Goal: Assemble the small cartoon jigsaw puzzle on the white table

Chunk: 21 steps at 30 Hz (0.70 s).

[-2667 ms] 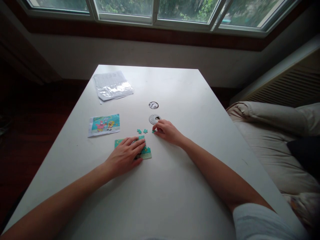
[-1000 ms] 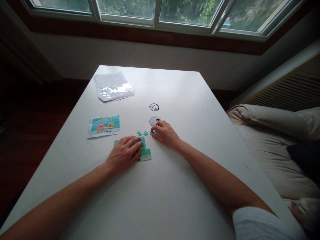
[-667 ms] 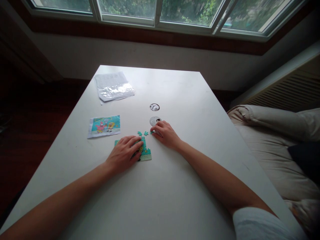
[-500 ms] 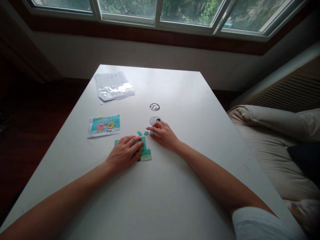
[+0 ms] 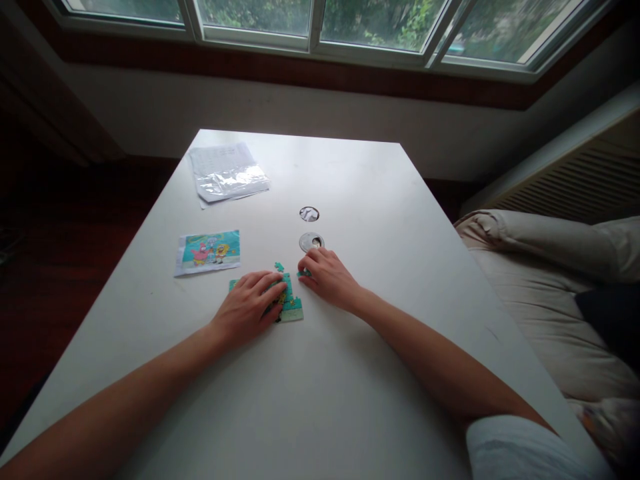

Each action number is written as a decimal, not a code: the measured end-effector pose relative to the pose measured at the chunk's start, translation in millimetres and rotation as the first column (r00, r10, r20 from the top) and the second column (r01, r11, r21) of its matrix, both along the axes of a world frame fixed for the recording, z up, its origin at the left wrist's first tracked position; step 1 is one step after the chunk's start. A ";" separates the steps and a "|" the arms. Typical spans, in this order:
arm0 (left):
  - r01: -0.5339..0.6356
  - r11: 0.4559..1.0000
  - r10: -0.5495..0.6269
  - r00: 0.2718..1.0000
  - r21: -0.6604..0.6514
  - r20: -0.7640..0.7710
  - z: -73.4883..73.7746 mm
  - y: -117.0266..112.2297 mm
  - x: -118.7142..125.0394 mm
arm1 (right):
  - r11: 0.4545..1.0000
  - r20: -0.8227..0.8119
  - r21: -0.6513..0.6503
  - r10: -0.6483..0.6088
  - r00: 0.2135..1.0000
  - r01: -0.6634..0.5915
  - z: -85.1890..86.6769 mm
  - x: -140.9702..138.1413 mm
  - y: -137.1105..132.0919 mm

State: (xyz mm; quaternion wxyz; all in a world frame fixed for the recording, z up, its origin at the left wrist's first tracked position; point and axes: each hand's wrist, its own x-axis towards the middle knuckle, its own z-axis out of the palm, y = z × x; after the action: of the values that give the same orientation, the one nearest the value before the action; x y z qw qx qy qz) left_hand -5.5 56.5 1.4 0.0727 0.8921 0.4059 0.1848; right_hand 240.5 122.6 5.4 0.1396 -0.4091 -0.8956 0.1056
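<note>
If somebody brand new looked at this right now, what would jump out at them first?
Probably the bright teal puzzle in the middle of the white table, partly covered by the left hand, with the right hand just beyond its right side, fingertips at a small loose piece. Next, likely, the colorful picture on the table's left side, and the shiny plastic near the far left corner.
</note>
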 end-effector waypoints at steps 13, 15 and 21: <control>-0.041 0.999 0.041 0.999 0.000 -0.034 -0.7 -0.3 -0.5 | 0.999 0.031 -0.016 0.030 0.999 -0.030 4.0 1.0 -3.0; -0.039 0.999 0.039 0.998 0.000 -0.039 0.0 -0.3 -0.7 | 0.999 -0.017 -0.005 0.040 0.999 -0.040 -0.3 1.8 0.1; -0.049 0.999 0.050 0.998 0.005 -0.034 0.0 0.5 -2.6 | 0.991 -0.207 -0.050 0.114 0.972 -0.127 -5.1 9.9 11.2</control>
State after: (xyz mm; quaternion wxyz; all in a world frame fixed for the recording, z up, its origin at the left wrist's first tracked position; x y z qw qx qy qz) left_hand -8.1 57.0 1.4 0.0593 0.8849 0.4286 0.1722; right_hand 250.4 133.8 0.3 0.2108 -0.3450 -0.8960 0.1835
